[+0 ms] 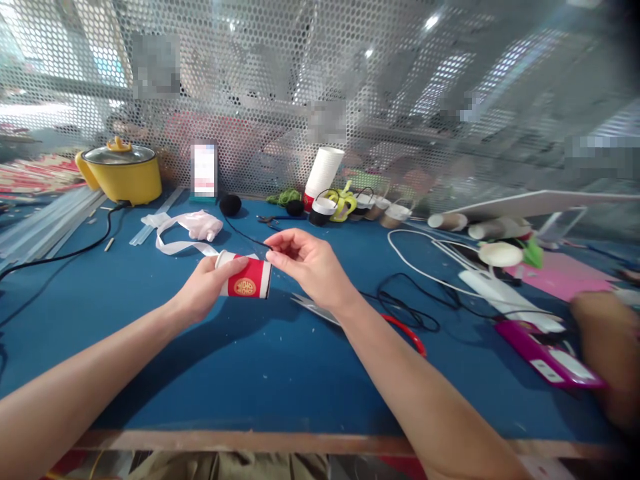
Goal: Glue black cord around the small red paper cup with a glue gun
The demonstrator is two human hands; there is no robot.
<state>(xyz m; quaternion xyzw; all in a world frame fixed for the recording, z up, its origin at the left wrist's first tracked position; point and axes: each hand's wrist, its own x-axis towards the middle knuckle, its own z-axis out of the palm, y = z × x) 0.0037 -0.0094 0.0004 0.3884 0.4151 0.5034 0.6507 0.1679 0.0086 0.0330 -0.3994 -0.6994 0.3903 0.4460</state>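
Head view: left hand [207,287] holds a red cup [247,278] on its side. Right hand [305,260] pinches a black string [245,237] at the cup's rim.

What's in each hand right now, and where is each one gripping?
The left hand grips the red paper cup, lying sideways, around its base end. The right hand pinches a thin black cord between its fingertips near the cup's rim.

Red-and-white paper cup [246,277] on its side, black cord [245,236] at its rim.
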